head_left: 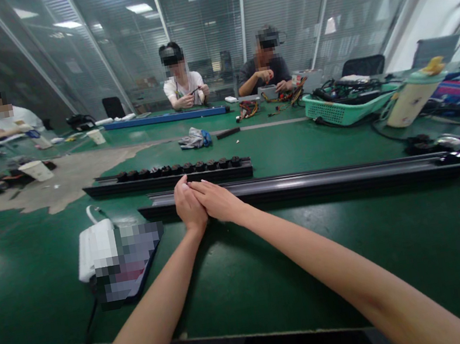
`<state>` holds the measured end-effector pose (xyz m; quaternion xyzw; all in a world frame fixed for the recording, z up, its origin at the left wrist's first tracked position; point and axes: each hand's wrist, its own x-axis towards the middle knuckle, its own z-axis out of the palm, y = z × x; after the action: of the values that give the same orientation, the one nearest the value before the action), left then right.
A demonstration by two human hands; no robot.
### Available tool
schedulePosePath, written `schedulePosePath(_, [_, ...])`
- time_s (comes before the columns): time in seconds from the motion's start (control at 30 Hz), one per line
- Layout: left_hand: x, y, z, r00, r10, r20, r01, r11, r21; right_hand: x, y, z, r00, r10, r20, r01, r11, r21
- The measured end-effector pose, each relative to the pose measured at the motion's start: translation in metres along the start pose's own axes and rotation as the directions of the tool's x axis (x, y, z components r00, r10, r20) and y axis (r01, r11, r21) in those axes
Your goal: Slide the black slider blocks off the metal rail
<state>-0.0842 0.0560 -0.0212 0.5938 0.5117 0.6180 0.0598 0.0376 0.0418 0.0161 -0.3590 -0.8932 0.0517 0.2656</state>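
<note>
My left hand (190, 205) and my right hand (217, 199) are pressed together over the left part of a long black rail (324, 179) with a shiny channel. The left hand's fingers are closed. My right hand's fingers curl in against it. Whatever lies between the palms, if anything, is hidden. Just beyond the hands lies a shorter black rail (169, 181), with a row of several small black round parts (200, 166) set along its top.
Left of my forearms are a white power adapter (96, 249) and a phone (133, 266). Farther back lie a grey-blue glove (196, 138), a green basket (343, 107) of cables, a pale bottle (415, 98) and a paper cup (37, 170). Several people sit around the green table (317, 263).
</note>
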Motion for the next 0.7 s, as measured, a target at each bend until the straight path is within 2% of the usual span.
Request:
schedulePosePath(0.4, [-0.002,0.004,-0.001,1.0,-0.008,0.008,0.007,1.0,0.019,0.019,-0.01,-0.01,0.992,0.106,0.071,-0.101,0.992,-0.073])
schedulePosePath(0.7, [-0.001,0.004,-0.003,1.0,0.006,0.027,-0.006,1.0,0.021,0.018,-0.009,-0.005,0.985,0.166,0.045,-0.166,0.986,0.007])
